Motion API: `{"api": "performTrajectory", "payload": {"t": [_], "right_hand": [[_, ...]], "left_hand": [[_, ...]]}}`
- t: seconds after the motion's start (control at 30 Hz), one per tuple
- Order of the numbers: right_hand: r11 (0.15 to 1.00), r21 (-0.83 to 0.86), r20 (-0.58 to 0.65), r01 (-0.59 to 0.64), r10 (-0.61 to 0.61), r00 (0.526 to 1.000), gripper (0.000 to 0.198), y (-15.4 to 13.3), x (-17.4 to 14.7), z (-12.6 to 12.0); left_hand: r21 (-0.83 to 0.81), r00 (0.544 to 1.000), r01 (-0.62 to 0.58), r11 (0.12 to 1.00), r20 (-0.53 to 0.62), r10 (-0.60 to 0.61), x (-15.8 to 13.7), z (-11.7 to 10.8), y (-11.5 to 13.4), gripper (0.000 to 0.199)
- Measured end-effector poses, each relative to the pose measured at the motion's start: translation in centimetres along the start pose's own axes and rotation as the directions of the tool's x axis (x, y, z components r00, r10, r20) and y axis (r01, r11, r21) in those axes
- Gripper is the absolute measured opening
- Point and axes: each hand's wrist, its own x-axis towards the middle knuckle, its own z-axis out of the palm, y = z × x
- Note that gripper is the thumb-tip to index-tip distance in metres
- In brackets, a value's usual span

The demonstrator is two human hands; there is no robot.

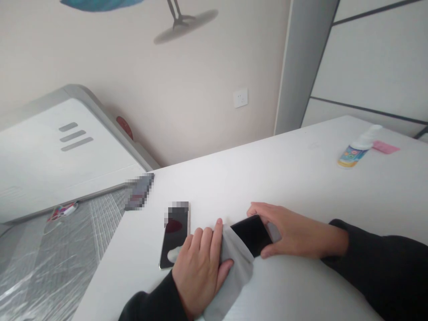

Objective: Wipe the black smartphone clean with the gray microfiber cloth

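A black-screened smartphone (251, 236) lies face up at the front of the white table, its left part covered by a grey cloth (230, 267). My right hand (284, 229) grips the phone's right end, thumb on the near edge and fingers at the far edge. On the cloth rests my left hand (202, 267), fingers together and thumb bent, holding the fabric against the phone. Another phone (175, 236) lies flat just left of my left hand, which partly overlaps its lower right side. A bit of pale cloth pokes out between that hand and this phone.
On the white table (267, 169) a white spray bottle (357, 149) with a colourful label stands at the far right, beside a pink item (386, 147). A pixelated dark object (139, 191) lies at the left corner. Behind are a wall socket (240, 98) and a white headboard (83, 156).
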Motion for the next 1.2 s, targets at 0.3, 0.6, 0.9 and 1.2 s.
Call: {"api": "performTrajectory", "payload": {"t": [0.3,0.6,0.9,1.2], "right_hand": [[0.999,0.039,-0.067,0.020,-0.017,0.998,0.035,0.3,0.1,0.6],[0.999,0.046,0.006,-0.010,0.010,1.000,0.051,0.7,0.1,0.3],[0.999,-0.047,-0.032,0.003,-0.004,0.999,0.043,0.4,0.1,0.7],[0.994,-0.062,-0.099,0.090,-0.096,0.990,0.033,1.4,0.0,1.3]], "left_hand": [[-0.121,0.999,-0.021,0.992,0.024,0.024,6.6,-0.7,3.4,0.071],[-0.125,0.983,-0.071,0.990,0.161,0.091,1.3,-0.1,-1.2,0.083],[-0.030,0.997,-0.031,0.999,0.068,0.033,2.6,-0.2,0.9,0.079],[-0.158,1.000,0.002,0.987,-0.011,-0.004,6.8,-0.5,3.6,0.080]]}}
